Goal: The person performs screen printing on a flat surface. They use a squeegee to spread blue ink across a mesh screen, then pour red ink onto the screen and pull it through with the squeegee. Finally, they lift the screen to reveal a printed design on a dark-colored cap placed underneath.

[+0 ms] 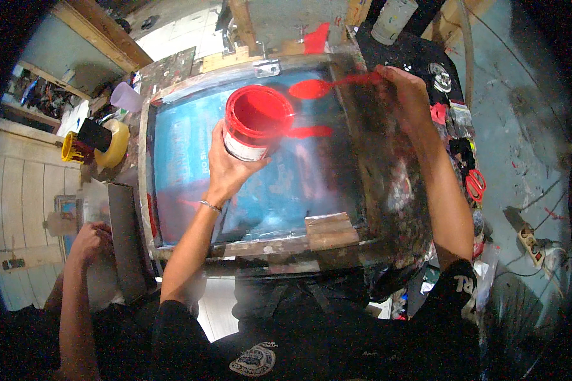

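My left hand (pixel 232 166) is wrapped round a tub of red ink (pixel 260 114), held tilted over a screen-printing frame (pixel 147 133). The tub has a white label, and its inside and rim are coated red. My right hand (pixel 401 84) grips the handle of a red-smeared spoon (pixel 309 89), whose bowl hangs to the right of the tub's mouth. Below the spoon, a streak of red ink (pixel 310 132) shows over the blue mesh (pixel 184 114). Pale lettering is visible on the mesh. A metal hinge (pixel 267 68) sits at the frame's far edge.
A piece of brown tape (pixel 330 230) lies on the frame's near edge. Yellow tape (pixel 113 145) and a pale cup (pixel 124 96) stand left. Red-handled scissors (pixel 475 185) and a power strip (pixel 530 246) are at right. Another person's hand (pixel 94 240) is at the lower left.
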Available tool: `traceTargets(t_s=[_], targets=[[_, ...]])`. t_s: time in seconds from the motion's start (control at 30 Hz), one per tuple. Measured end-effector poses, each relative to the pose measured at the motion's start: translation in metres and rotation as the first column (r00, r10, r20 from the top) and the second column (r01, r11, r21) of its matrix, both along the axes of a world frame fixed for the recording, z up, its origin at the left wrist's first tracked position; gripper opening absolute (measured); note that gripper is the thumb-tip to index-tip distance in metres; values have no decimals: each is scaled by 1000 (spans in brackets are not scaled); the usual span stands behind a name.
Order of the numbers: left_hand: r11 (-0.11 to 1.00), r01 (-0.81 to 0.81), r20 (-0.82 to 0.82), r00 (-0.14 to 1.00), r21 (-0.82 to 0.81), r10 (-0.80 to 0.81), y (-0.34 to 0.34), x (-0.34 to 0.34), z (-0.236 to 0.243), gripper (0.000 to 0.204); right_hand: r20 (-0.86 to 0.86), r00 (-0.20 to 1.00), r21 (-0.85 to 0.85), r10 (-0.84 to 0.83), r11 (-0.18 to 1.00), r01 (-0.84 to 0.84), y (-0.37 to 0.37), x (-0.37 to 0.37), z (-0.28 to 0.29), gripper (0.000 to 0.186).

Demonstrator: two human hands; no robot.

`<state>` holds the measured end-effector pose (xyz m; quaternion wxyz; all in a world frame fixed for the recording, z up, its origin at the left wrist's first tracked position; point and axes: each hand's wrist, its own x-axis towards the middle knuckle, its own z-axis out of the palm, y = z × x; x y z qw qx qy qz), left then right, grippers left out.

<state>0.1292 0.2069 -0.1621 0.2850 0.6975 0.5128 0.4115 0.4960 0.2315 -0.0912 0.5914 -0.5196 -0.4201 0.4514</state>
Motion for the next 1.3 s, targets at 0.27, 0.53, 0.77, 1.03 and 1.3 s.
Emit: traceTargets(t_s=[0.27, 0.53, 0.77, 1.03, 1.3], targets=[[997, 3, -27, 1000, 71, -1, 1, 6, 3, 110, 22, 986, 59, 166, 984, -167, 17, -27, 24, 22], [996, 33, 238, 970, 82, -52, -5, 3, -1, 99, 670, 728, 147, 146, 935, -323, 39, -122, 57, 22], [989, 100, 314, 940, 110, -130, -11, 12, 8, 115, 948, 318, 227, 1, 697, -680, 29, -147, 80, 21], [988, 153, 449, 884, -21, -127, -22, 27, 26, 109, 813, 559, 464, -162, 761, -454, 1, -81, 112, 39], [949, 274, 261, 915, 159, -308, 44, 121, 57, 97, 588, 724, 314, -360, 927, 205, -133, 38, 107, 35]])
